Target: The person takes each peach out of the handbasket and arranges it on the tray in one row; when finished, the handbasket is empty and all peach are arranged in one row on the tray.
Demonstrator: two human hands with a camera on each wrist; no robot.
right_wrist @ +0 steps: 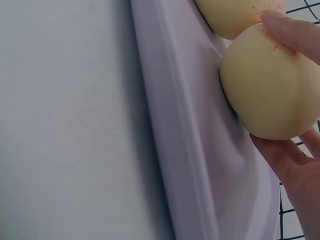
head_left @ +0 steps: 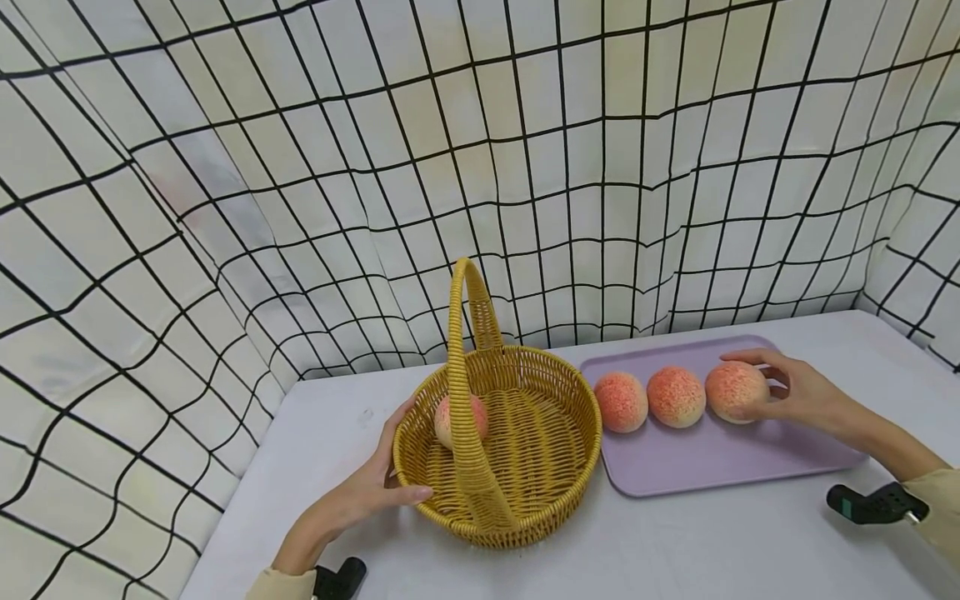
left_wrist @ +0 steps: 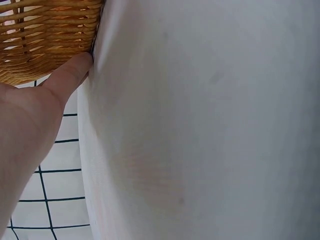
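A round yellow wicker basket (head_left: 555, 508) with a tall handle stands on the white table, one peach (head_left: 444, 421) inside at its left. The left hand (head_left: 360, 492) holds the basket's left side, thumb over the rim; in the left wrist view a finger presses low on the wicker (left_wrist: 50, 40). Three peaches lie in a row on the purple tray (head_left: 697, 467): the left one (head_left: 621, 402), the middle one (head_left: 677, 397) and the right one (head_left: 733, 392). Around the right one the right hand (head_left: 806, 396) curls its fingers and thumb; the right wrist view shows that peach (right_wrist: 272, 85) between them.
A white cloth wall with black netting (head_left: 562, 167) rises behind the table and along its left side. The basket's handle (head_left: 459, 367) arches high. White tabletop (head_left: 712, 542) lies in front of the tray, whose left edge is close beside the basket.
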